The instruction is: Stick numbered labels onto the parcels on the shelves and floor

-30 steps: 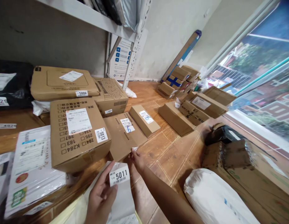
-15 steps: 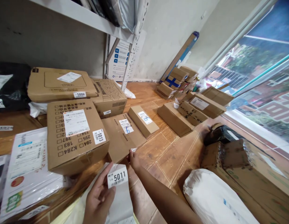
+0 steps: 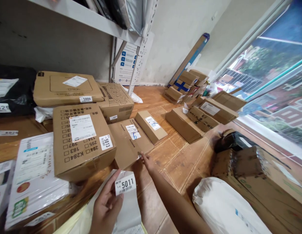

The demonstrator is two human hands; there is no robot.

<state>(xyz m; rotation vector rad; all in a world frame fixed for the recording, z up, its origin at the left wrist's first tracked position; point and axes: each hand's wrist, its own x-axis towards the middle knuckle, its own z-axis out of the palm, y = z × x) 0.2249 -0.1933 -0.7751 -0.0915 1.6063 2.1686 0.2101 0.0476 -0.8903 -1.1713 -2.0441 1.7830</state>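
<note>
My left hand is closed on a strip of label backing paper. Its top label reads 5011, held between thumb and fingers. My right hand reaches forward to the near edge of a flat brown FLYCO carton, fingertips apart. A small white label lies on that edge, touched by the fingertip; its print is too small to read. Left of the carton stands a larger brown box labelled 5013. A slim brown box with a shipping label adjoins the carton's far right side.
Box 5008, a black parcel and a white package stand at left, beneath a metal shelf. More cartons sit across the wooden floor. A white bag and large boxes are at right.
My right hand has shifted slightly right, its finger now extended, and the small label shows against the carton's edge. My left hand still grips the label strip. The view has shifted slightly.
</note>
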